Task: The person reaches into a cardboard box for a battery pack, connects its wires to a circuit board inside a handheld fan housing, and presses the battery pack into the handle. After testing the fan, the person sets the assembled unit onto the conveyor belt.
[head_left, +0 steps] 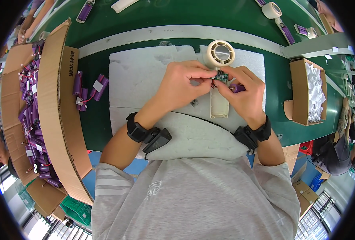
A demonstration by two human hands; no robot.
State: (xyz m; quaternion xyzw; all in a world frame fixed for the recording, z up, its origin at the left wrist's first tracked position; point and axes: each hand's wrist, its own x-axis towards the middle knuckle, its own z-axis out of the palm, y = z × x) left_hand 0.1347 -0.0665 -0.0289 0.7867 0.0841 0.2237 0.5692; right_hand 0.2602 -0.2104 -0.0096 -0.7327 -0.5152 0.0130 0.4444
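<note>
A cream handheld fan lies on a white foam pad (133, 76), its round head (220, 53) pointing away from me and its open handle shell (219, 108) toward me. Above the handle, my right hand (244, 90) pinches a small green circuit board (222, 76) between thumb and forefinger. A purple battery cell (237, 88) is tucked under the curled fingers of that hand. From the left, the closed thumb and forefinger of my left hand (185, 83) meet the board's left edge. What lies between those left fingertips is too small to tell.
At the left stands a cardboard box (61, 120) full of purple battery packs (35, 124); more battery packs (99, 88) lie beside it. An open carton (299, 92) with white pieces is at the right. Behind a pale rail (153, 37), other fan parts (271, 11) sit on the green surface.
</note>
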